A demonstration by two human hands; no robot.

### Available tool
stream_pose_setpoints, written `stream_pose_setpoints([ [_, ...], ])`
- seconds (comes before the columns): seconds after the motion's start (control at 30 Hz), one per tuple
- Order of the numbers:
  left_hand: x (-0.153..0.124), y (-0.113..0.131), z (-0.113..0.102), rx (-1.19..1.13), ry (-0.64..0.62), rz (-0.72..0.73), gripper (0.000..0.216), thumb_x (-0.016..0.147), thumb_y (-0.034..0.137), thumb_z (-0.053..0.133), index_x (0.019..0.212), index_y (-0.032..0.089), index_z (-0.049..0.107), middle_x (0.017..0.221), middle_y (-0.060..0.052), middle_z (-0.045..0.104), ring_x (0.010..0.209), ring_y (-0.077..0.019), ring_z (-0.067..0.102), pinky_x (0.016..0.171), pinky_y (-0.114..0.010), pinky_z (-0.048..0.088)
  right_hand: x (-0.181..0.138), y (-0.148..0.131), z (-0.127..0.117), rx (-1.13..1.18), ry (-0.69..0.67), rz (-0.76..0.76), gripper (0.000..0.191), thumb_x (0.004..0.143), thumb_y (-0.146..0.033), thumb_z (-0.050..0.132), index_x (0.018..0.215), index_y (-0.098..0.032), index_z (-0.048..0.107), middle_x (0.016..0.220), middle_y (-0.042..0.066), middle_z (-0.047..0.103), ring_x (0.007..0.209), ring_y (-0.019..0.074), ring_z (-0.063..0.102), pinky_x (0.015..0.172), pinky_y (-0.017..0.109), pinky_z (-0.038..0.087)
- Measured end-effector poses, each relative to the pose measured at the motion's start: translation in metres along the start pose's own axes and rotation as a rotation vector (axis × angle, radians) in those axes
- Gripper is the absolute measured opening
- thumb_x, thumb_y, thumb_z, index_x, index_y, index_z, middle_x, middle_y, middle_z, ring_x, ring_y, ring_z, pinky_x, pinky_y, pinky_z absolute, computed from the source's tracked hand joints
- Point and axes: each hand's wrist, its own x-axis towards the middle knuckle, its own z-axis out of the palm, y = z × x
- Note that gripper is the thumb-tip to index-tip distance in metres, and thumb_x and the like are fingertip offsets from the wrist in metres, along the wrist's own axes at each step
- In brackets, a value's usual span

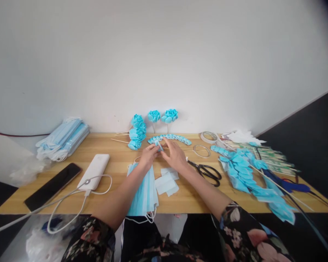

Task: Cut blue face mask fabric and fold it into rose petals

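Observation:
My left hand [149, 156] pinches a small folded piece of light blue mask fabric [157, 145] above the middle of the table. At its right side is my right hand [175, 155], thumb and forefinger apart, the fingertips close to the piece; whether they touch it I cannot tell. Just behind both hands lies a curved row of folded blue petals [177, 137]. A stack of blue face masks [143, 189] rests under my left forearm, its ear loops hanging over the front edge. Several pale cut fabric pieces [166, 183] lie between my forearms.
Blue fabric flowers [137, 133] on sticks lie behind, with two more [170, 115] by the wall. Black scissors [207, 173], tape rolls [208, 137], blue petal strips [239, 171] and a blue glue gun [287, 185] are right. Left are packed masks [64, 138], a phone [53, 185] and a power bank [94, 171].

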Motion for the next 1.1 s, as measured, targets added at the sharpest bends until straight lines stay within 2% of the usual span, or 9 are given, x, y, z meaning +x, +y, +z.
stream_pose_setpoints([
  [0.1, -0.001, -0.001, 0.0, -0.027, 0.018, 0.005, 0.032, 0.061, 0.035, 0.085, 0.079, 0.014, 0.07, 0.082, -0.005, 0.071, 0.078, -0.016, 0.066, 0.084, -0.032, 0.052, 0.002, 0.007, 0.008, 0.131, 0.014, 0.086, 0.05, 0.088, -0.02, 0.053, 0.138, -0.023, 0.05, 0.097, 0.007, 0.07, 0.089, 0.0225, 0.064, 0.081, 0.037, 0.053],
  [0.27, -0.002, 0.0, 0.002, -0.048, 0.029, -0.01, 0.033, 0.061, 0.034, 0.086, 0.082, 0.013, 0.071, 0.084, -0.006, 0.071, 0.079, -0.0163, 0.066, 0.087, -0.036, 0.053, -0.002, 0.018, 0.015, 0.343, 0.068, 0.142, 0.043, 0.086, -0.023, 0.053, 0.129, -0.02, 0.058, 0.09, 0.005, 0.069, 0.077, 0.0176, 0.064, 0.072, 0.03, 0.053],
  [0.47, -0.004, 0.001, 0.003, -0.025, 0.001, -0.041, 0.034, 0.062, 0.034, 0.085, 0.083, 0.011, 0.071, 0.083, -0.007, 0.072, 0.077, -0.0163, 0.066, 0.078, -0.032, 0.054, -0.007, 0.017, 0.013, 0.466, 0.125, 0.227, 0.043, 0.085, -0.027, 0.056, 0.127, -0.021, 0.061, 0.087, 0.003, 0.068, 0.067, 0.0141, 0.061, 0.068, 0.027, 0.052],
  [0.63, -0.005, 0.002, 0.005, -0.043, -0.012, -0.043, 0.029, 0.065, 0.029, 0.083, 0.084, 0.01, 0.072, 0.082, -0.006, 0.071, 0.074, -0.0147, 0.064, 0.069, -0.028, 0.054, -0.01, 0.018, 0.012, 0.481, 0.135, 0.232, 0.042, 0.085, -0.029, 0.056, 0.126, -0.02, 0.062, 0.087, 0.004, 0.068, 0.068, 0.0145, 0.06, 0.068, 0.028, 0.051],
  [0.87, -0.006, 0.002, 0.009, -0.166, 0.004, -0.086, 0.011, 0.073, 0.017, 0.074, 0.081, 0.01, 0.07, 0.082, -0.007, 0.072, 0.074, -0.0164, 0.067, 0.072, -0.032, 0.056, -0.011, 0.019, 0.009, 0.487, 0.12, 0.238, 0.042, 0.088, -0.031, 0.052, 0.128, -0.019, 0.061, 0.089, 0.005, 0.068, 0.064, 0.0145, 0.06, 0.067, 0.029, 0.051],
  [1.1, -0.005, 0.0, 0.008, -0.145, -0.004, -0.058, 0.015, 0.075, 0.018, 0.073, 0.087, 0.01, 0.07, 0.086, -0.008, 0.073, 0.076, -0.0169, 0.068, 0.075, -0.032, 0.055, -0.011, 0.023, 0.011, 0.453, 0.149, 0.183, 0.039, 0.089, -0.029, 0.051, 0.125, -0.02, 0.063, 0.09, 0.006, 0.07, 0.074, 0.017, 0.063, 0.071, 0.03, 0.052],
])
